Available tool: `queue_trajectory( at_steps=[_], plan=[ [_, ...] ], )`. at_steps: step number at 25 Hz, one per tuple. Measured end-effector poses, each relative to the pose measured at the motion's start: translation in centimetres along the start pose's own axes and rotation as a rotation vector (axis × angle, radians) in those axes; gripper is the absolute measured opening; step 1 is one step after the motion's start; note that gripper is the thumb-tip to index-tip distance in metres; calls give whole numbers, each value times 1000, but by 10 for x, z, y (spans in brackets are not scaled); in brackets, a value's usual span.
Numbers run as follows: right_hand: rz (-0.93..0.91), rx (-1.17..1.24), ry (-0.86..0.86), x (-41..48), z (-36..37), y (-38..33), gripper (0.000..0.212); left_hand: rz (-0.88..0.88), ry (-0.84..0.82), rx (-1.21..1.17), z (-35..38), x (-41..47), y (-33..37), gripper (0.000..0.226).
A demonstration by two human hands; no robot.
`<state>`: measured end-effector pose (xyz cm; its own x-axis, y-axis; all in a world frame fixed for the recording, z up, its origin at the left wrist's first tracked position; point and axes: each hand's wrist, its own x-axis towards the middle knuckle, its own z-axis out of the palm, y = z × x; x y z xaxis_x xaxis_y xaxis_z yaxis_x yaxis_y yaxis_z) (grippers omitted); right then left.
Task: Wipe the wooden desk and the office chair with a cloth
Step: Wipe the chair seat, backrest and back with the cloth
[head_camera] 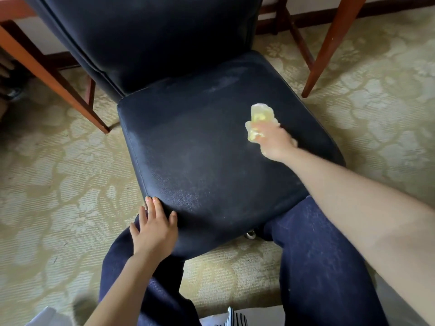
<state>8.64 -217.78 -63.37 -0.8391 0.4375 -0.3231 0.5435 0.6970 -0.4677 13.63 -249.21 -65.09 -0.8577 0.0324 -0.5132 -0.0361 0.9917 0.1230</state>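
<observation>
- Dark navy padded office chair (211,156) seen from above; seat toward the camera, backrest upright behind it.
- Pale yellow crumpled cloth (260,117) on the right half of the seat, toward the back, touching the upholstery.
- Right hand (274,144) stretched across the seat, fingers curled round the bunched cloth and gripping it; blurred, so finger detail unclear.
- Left hand (154,229) released, fingers straight and slightly spread, resting flat on the seat's front left corner.
- Faint greyish smears on the seat, strongest near the back edge and along the left side.
- Dark blue trousered legs (317,267) on either side of the seat's front edge, both close against it.
- Red-brown wooden desk legs: one (329,48) slanting to the right of the chair, another (47,74) to the left; both on the floor, apart from the seat.
- Beige-and-olive floral carpet (58,172) under everything.
- Small silver caster (250,235) just below the seat's front edge, between the legs.
- Black-and-white striped item (235,318) at the bottom edge; kind unclear.
</observation>
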Motion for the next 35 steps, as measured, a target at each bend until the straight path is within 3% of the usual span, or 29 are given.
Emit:
queue_trajectory(
  at_steps=[3,7,12,17,24,30,32,35],
  plan=[
    [-456,24,-20,-33,48,-49,11,-1,-45,21,-5,2,0,62],
    [-560,5,-81,-76,93,-57,46,10,-52,94,-7,3,-2,63],
    [-685,56,-127,-112,90,-12,41,5,-43,143,-5,3,-1,67],
    [-544,3,17,-104,53,49,48,-1,-60,188,-4,3,-1,78],
    [-47,190,278,-81,12,118,42,29,-80,201,-6,6,-3,89],
    [344,421,650,-82,39,97,40,58,-194,168,-18,15,-10,65],
    [340,452,705,-97,63,74,41,68,-233,162,-24,18,-13,61],
    [142,416,708,-130,100,41,35,81,-238,163,-29,20,-15,70]
  ],
)
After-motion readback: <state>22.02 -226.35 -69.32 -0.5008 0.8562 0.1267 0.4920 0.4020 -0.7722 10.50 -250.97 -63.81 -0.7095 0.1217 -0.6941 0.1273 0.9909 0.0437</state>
